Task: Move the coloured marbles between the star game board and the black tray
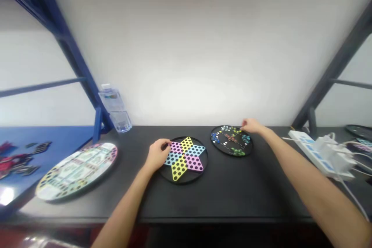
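Two bare hands out over the black tabletop (226, 197), and the left hand (157, 154) is right on the star-shaped Chinese checkers board (179, 168), fingertips (167, 145) curled down at its upper-left edge. Pinching something or only resting there? Can't tell from this angle. That board lies flat on a round black base, its two yellow points marking a long axis that runs from the near left up to the far right, with pink and blue points fanning out on either side. Just beyond it to the right, the right hand (251, 126) reaches the far rim of a round black marble board (231, 140), fingers bent down and hand half closed, and again no telling whether anything is in its grasp. Coloured marbles (229, 137) sit in clusters across that board. Well left of the star board, a round printed game board (76, 171) lies flat, a clear plastic bottle (113, 108) stands farther back, and well off to the right is a white power strip (321, 155) with cables plugged in.
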